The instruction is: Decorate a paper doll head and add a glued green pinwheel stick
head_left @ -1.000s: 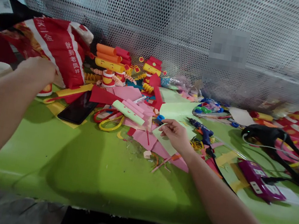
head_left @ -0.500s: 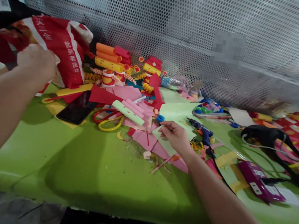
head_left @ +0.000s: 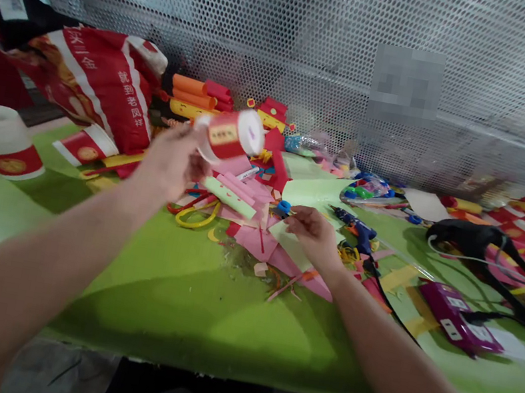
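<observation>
My left hand [head_left: 171, 159] is closed around a red and white paper cup [head_left: 226, 136], held on its side above the paper pile, one round white end turned right. The cup is a little blurred. Over a pale green sheet of paper [head_left: 292, 246], my right hand [head_left: 313, 231] has its fingers pinched together; anything between them is too small to make out. A blue ring [head_left: 284, 206] is just left of its fingertips. Between the hands lie a rolled pale green paper strip [head_left: 230, 198] with a drawn face and yellow-handled scissors [head_left: 198, 216].
Another red paper cup [head_left: 86, 146] lies by a red bag [head_left: 95, 75]; a large cup [head_left: 7, 145] stands left. Paper figures [head_left: 193, 99] stand behind. A glue gun [head_left: 355, 230], a purple power strip [head_left: 459, 319] and black cables lie right. A perforated metal panel [head_left: 290, 39] backs the table.
My left hand has moved right from beside the red bag, bringing a paper cup with it. Another cup now shows by the bag. My right hand has stayed nearly in place.
</observation>
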Demonstrator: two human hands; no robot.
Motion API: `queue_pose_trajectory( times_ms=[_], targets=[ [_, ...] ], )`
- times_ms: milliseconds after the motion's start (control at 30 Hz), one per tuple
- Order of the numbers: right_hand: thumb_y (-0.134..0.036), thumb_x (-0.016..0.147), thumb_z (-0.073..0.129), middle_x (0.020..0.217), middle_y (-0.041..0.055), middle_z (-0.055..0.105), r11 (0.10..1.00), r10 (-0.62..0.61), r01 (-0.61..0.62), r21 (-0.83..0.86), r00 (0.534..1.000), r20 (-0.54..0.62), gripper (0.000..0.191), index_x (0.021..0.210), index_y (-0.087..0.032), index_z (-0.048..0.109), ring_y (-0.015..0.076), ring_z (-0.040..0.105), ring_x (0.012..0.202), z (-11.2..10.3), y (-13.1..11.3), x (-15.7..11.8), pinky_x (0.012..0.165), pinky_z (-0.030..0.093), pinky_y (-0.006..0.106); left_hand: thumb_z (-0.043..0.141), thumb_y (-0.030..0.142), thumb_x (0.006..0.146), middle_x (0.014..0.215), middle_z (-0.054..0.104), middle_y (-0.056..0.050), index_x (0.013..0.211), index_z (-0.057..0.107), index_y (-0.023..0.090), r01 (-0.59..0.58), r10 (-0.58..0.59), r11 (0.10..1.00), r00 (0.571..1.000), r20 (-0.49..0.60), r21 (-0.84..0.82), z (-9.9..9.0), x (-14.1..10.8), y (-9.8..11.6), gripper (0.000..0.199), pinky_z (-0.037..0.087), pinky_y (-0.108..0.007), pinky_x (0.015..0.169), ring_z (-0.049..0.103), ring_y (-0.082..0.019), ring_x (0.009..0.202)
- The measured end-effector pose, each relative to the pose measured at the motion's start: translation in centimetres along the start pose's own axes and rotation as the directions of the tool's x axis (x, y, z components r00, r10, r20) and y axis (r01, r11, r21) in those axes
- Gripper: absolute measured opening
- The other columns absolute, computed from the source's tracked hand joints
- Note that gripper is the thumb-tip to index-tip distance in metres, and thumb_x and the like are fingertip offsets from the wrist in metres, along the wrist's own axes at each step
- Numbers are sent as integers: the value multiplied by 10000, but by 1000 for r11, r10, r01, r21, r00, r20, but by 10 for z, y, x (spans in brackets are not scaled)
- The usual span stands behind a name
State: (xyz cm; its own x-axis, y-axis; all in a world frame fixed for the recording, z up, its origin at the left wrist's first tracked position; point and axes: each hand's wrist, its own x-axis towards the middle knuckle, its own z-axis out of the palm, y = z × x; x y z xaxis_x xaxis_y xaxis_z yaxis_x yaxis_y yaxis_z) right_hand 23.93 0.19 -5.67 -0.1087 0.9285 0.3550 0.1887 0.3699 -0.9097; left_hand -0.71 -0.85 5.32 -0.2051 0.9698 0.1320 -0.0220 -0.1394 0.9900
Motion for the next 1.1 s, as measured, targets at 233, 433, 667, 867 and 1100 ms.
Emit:
queue_pose_trajectory(
  times_ms=[233, 433, 667, 867, 1100],
  targets=[
    [-437, 658, 693, 1153, 99, 524, 990, -140, 137, 39, 984, 106, 630, 1171, -258, 374, 155, 584, 809, 9, -15, -13, 641, 495, 288, 390, 314, 901, 440, 499, 12, 697, 519, 149, 449, -320, 872, 822, 471, -192, 38, -44, -56, 292, 363, -175, 332, 468, -87, 347],
    [-437, 664, 692, 1084, 91, 587, 987, -160, 157, 37, 979, 127, 580, 1138, -224, 435, 204, 583, 910, 13, -15, -17, 770, 499, 335, 487, 365, 850, 484, 525, 2, 681, 529, 153, 440, -349, 893, 808, 474, -93, 38, -46, -67, 274, 396, -185, 374, 496, -92, 395],
    [-448, 623, 712, 1093, 100, 624, 996, -79, 83, -16, 984, 160, 606, 1128, -203, 482, 254, 581, 972, 12, -12, -16, 823, 480, 394, 686, 459, 644, 848, 606, -60, 971, 520, 185, -57, -98, 930, 913, 395, 363, 32, -51, -76, 458, 467, -299, 541, 580, -166, 622],
    [-455, 623, 710, 1037, 106, 639, 978, -79, 125, -167, 963, 259, 634, 1153, -185, 491, 267, 582, 948, 11, -16, -18, 798, 473, 397, 687, 498, 614, 1241, 497, -154, 1243, 402, 166, -471, 141, 651, 846, 515, 595, 29, -52, -75, 766, 375, -473, 915, 483, -328, 1106],
    [-634, 730, 497, 840, 71, 629, 999, 28, -33, 21, 976, 218, 524, 964, -174, 593, 188, 589, 759, 15, -19, -16, 646, 489, 319, 708, 400, 592, 1112, 584, -114, 1152, 456, 166, -313, -28, 781, 847, 531, 541, 27, -49, -71, 658, 446, -401, 822, 563, -290, 990]
  ],
)
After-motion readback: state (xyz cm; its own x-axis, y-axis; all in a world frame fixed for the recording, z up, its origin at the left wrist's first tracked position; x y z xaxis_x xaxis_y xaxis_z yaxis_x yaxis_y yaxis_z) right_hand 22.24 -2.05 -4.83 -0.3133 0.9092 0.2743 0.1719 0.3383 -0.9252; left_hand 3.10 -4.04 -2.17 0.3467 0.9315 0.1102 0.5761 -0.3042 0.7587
